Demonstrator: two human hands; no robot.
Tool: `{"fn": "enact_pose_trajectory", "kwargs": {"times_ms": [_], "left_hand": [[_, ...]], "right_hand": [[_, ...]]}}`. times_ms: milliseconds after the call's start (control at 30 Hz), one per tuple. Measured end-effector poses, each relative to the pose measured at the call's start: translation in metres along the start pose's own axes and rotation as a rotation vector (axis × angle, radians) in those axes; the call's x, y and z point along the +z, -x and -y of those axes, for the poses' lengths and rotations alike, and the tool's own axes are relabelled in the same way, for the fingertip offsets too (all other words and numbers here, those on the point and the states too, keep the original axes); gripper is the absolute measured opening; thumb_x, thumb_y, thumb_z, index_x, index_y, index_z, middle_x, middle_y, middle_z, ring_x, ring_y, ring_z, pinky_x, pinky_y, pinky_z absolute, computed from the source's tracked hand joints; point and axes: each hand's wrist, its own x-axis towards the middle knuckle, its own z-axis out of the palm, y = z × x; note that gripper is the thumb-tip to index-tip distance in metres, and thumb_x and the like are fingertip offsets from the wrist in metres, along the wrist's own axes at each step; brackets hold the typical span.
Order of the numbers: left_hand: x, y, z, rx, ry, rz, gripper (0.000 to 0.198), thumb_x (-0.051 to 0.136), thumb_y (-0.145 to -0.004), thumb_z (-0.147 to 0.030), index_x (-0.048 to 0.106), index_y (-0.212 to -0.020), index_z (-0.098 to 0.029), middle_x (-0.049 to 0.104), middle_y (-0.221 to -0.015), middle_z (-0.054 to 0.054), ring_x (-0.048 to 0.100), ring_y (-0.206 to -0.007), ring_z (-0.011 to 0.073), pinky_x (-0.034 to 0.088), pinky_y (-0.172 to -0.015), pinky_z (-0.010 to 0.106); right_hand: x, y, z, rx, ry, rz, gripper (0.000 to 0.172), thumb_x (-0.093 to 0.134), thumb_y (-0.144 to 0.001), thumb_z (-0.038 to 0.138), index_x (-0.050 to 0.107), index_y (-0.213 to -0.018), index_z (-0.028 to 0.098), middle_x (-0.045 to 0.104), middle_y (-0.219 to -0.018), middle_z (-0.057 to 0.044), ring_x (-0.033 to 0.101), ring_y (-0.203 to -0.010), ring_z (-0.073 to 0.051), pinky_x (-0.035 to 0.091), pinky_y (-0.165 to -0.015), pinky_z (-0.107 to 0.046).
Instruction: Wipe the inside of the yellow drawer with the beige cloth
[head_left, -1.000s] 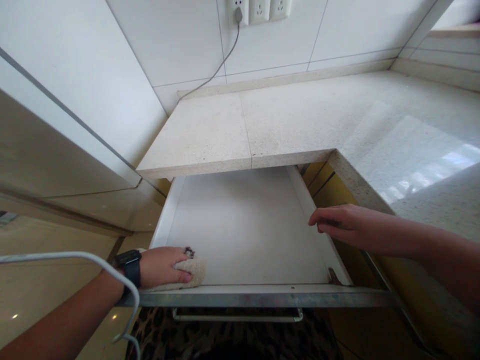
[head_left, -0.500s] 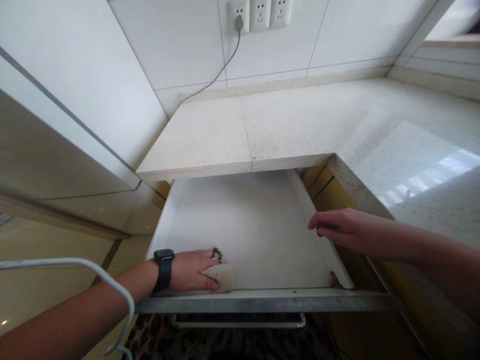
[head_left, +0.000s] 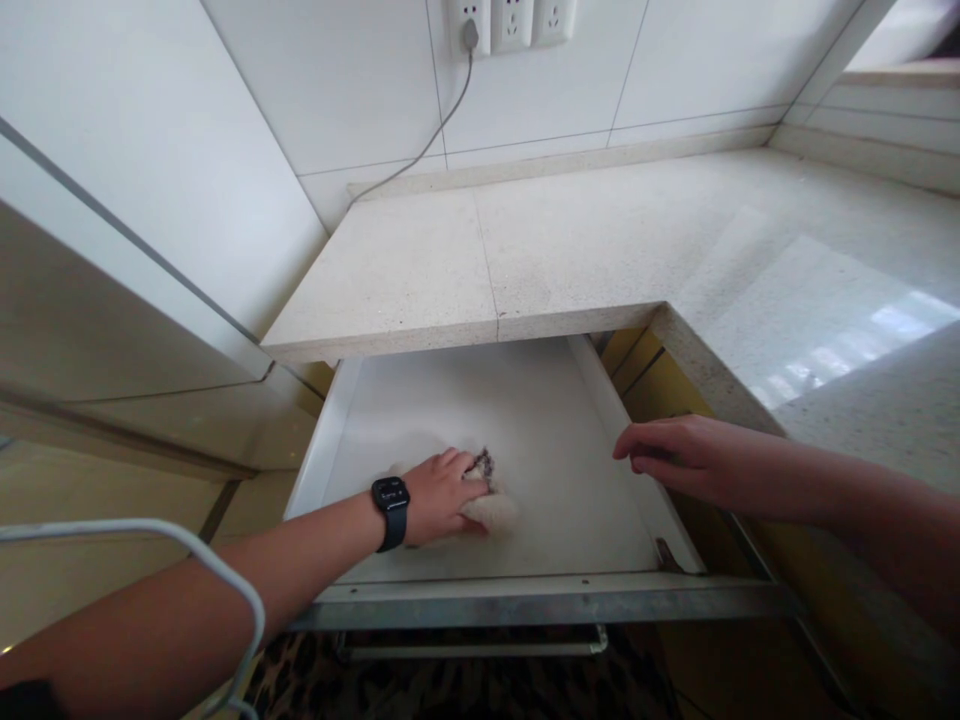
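My left hand [head_left: 442,495], with a dark smartwatch [head_left: 391,493] on its wrist, presses a beige cloth [head_left: 491,512] flat on the white bottom of a pulled-out drawer [head_left: 420,400]. A dark, speckled patch of the cloth shows by the fingertips; the palm hides the rest. At the drawer's right side wall is my right hand [head_left: 667,450], its fingers bent over the top edge and closed there. How firmly they grip cannot be seen.
A pale stone countertop [head_left: 420,260] overhangs the drawer's back and turns along the right. A grey cord [head_left: 450,115] runs from a wall socket. White cable [head_left: 202,555] loops at lower left. A metal handle bar [head_left: 472,648] sits below the drawer front.
My left hand and the cloth have slid right and farther back from the drawer's front left corner toward the middle. My right hand stays at the side wall.
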Motion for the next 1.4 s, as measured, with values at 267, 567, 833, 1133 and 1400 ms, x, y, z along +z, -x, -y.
{"fn": "enact_pose_trajectory", "kwargs": {"times_ms": [267, 567, 833, 1133, 1400], "left_hand": [[-0.009, -0.01, 0.087, -0.46, -0.009, -0.23, 0.057, 0.051, -0.092, -0.067, 0.066, -0.124, -0.022, 0.054, -0.112, 0.011, 0.048, -0.11, 0.029, 0.04, -0.102, 0.04], [-0.015, 0.009, 0.137, -0.681, -0.004, -0.289, 0.061, 0.043, -0.095, -0.066, 0.062, -0.133, -0.023, 0.056, -0.116, 0.013, 0.048, -0.115, 0.0319, 0.034, -0.105, 0.041], [-0.014, 0.017, 0.164, -0.829, 0.007, -0.309, 0.07, 0.032, -0.096, -0.069, 0.055, -0.143, -0.023, 0.059, -0.125, 0.017, 0.049, -0.118, 0.0371, 0.033, -0.103, 0.046], [-0.012, 0.014, 0.159, -0.839, -0.007, -0.328, 0.07, 0.032, -0.094, -0.071, 0.056, -0.142, -0.025, 0.058, -0.126, 0.016, 0.049, -0.121, 0.0377, 0.033, -0.105, 0.046], [-0.012, 0.011, 0.158, -0.797, -0.004, -0.322, 0.067, 0.033, -0.096, -0.067, 0.057, -0.14, -0.023, 0.061, -0.122, 0.016, 0.049, -0.122, 0.0365, 0.032, -0.106, 0.045]], "right_hand": [[0.004, 0.001, -0.008, -0.007, -0.029, -0.014, 0.031, 0.049, -0.095, 0.042, 0.069, -0.112, 0.024, 0.073, -0.104, -0.009, 0.067, -0.094, -0.026, 0.051, -0.083, -0.037], [0.007, 0.0, -0.011, 0.02, -0.033, -0.017, 0.029, 0.049, -0.096, 0.037, 0.07, -0.111, 0.023, 0.073, -0.106, -0.012, 0.067, -0.096, -0.028, 0.05, -0.085, -0.039], [0.01, 0.001, -0.017, 0.042, -0.05, -0.004, 0.029, 0.05, -0.096, 0.039, 0.071, -0.112, 0.027, 0.072, -0.112, -0.012, 0.066, -0.102, -0.03, 0.05, -0.09, -0.042], [0.013, -0.001, -0.021, 0.018, -0.034, 0.005, 0.034, 0.049, -0.096, 0.044, 0.071, -0.114, 0.025, 0.072, -0.113, -0.011, 0.066, -0.104, -0.029, 0.051, -0.091, -0.04], [0.008, -0.001, -0.011, 0.004, 0.023, 0.034, 0.037, 0.045, -0.097, 0.045, 0.068, -0.115, 0.023, 0.072, -0.111, -0.01, 0.067, -0.101, -0.027, 0.05, -0.088, -0.037]]}}
